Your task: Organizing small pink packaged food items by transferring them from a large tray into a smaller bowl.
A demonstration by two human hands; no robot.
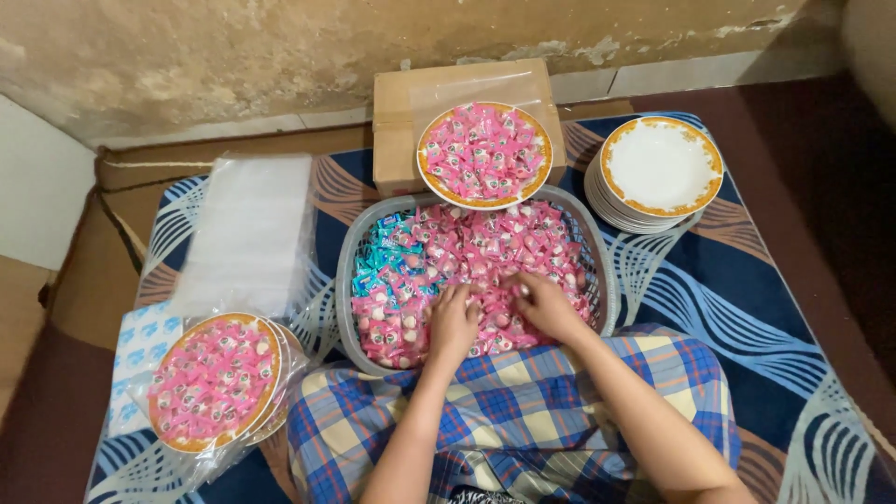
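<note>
We have the basket [347, 280] before our lap, a carton [401, 121] behind it. A filled plate [484, 154] rests on both. Stacked plates [662, 168] sit right.

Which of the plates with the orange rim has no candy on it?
The top plate of the stack at the far right: its white middle is bare. The plate on the cardboard box and the bagged plate at left hold pink candies.

I see a grey basket [344, 280] holding pink candies [504, 252], with blue ones [383, 257] at its left side. Behind it a white plate with an orange rim [483, 154] carries more pink. Under the basket lies a navy mat with white wavy lines [747, 299]; nearest me, blue-and-yellow plaid cloth [523, 411].
</note>
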